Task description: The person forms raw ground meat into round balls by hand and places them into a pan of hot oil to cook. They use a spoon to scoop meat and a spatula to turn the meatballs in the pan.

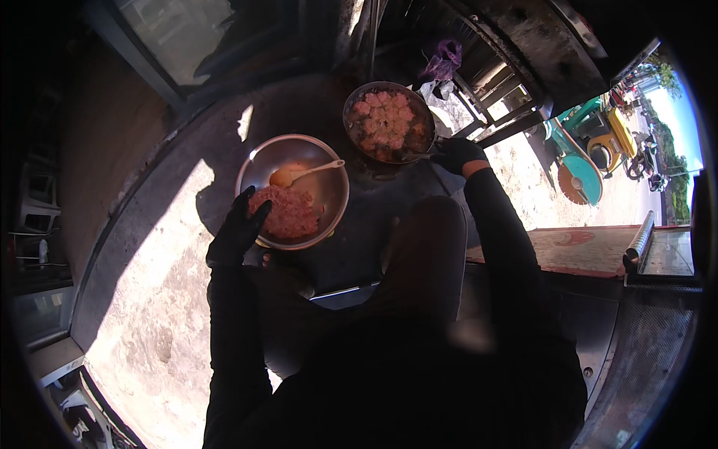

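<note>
My left hand (238,228), in a black glove, grips the left side of a steel bowl (333,206), its fingers at the rim. Inside the bowl lie pink minced meat (286,213) and a pale spoon (299,173) with an orange-stained head. My right hand (454,156), gloved in black, is closed on a metal handle (422,156) at the lower right of a round pan (348,112); whether it is the pan's or a utensil's is unclear. Pinkish meat patties (385,118) sit clustered in dark liquid in the pan.
Bowl and pan stand on a dark floor (149,247), partly sunlit. A glass-fronted frame (179,41) is behind, a slatted metal structure (508,75) and purple plastic bag (445,60) beyond the pan. Teal and yellow machines (580,170) are outside at right, above a reddish board (568,247).
</note>
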Available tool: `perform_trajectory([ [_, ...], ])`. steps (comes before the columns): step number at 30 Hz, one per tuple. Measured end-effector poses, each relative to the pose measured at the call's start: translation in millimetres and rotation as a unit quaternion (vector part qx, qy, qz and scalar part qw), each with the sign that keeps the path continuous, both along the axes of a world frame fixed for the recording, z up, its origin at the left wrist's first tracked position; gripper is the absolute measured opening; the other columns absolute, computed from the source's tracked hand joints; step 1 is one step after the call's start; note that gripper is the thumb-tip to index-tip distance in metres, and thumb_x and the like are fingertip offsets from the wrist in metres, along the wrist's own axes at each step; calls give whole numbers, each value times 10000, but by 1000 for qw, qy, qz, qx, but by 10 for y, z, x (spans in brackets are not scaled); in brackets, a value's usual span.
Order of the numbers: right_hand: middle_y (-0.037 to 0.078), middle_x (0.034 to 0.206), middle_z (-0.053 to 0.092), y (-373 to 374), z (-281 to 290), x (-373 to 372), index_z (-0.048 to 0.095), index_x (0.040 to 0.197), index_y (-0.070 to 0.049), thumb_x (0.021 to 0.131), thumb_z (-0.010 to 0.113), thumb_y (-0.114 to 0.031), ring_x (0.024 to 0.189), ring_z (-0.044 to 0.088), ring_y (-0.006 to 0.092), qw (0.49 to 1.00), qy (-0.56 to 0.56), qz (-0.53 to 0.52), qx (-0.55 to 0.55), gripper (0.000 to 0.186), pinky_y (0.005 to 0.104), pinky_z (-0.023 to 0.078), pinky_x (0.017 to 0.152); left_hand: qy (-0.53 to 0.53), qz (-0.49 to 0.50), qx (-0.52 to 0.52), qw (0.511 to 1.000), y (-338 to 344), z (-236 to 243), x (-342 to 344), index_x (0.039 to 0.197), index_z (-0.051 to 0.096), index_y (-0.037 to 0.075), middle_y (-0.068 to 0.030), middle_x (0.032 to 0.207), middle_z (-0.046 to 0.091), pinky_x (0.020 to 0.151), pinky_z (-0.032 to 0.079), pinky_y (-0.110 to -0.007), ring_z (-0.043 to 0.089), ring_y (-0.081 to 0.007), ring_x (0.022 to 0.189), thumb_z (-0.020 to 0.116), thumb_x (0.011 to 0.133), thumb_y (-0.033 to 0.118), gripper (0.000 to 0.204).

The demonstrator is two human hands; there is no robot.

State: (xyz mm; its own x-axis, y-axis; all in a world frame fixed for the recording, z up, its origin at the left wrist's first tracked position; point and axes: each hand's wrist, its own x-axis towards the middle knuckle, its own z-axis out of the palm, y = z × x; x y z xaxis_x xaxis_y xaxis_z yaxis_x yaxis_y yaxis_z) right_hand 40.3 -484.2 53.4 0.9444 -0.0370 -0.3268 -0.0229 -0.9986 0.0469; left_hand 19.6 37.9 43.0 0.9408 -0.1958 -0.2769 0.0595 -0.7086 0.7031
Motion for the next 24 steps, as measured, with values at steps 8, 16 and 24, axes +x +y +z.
perform_trajectory([
  [8, 158, 1065, 719, 193, -56, 163, 749, 1015, -101, 847, 607, -507, 1001, 685, 355, 998, -21, -24, -51, 463, 457, 535, 894, 8, -6, -2, 1000, -24, -27, 31, 1457, 404, -21, -241, 1464, 461, 1126, 366, -396, 440, -325, 1382, 640, 929, 451, 747],
  [16, 141, 1085, 714, 49, -7, 159, 755, 1006, -99, 891, 573, -506, 1023, 675, 330, 1000, 4, 4, -10, 461, 429, 525, 912, -4, -8, -10, 1000, -55, 43, 26, 1445, 414, -33, -243, 1438, 487, 1117, 374, -390, 461, -317, 1366, 651, 925, 437, 740],
  [24, 209, 1087, 702, 20, 122, 135, 742, 1031, -56, 883, 572, -464, 1057, 663, 370, 999, 37, -10, 10, 465, 438, 512, 941, -3, -4, -6, 1000, -55, 109, -11, 1442, 419, -36, -233, 1430, 501, 1106, 384, -382, 477, -309, 1352, 662, 924, 418, 730],
])
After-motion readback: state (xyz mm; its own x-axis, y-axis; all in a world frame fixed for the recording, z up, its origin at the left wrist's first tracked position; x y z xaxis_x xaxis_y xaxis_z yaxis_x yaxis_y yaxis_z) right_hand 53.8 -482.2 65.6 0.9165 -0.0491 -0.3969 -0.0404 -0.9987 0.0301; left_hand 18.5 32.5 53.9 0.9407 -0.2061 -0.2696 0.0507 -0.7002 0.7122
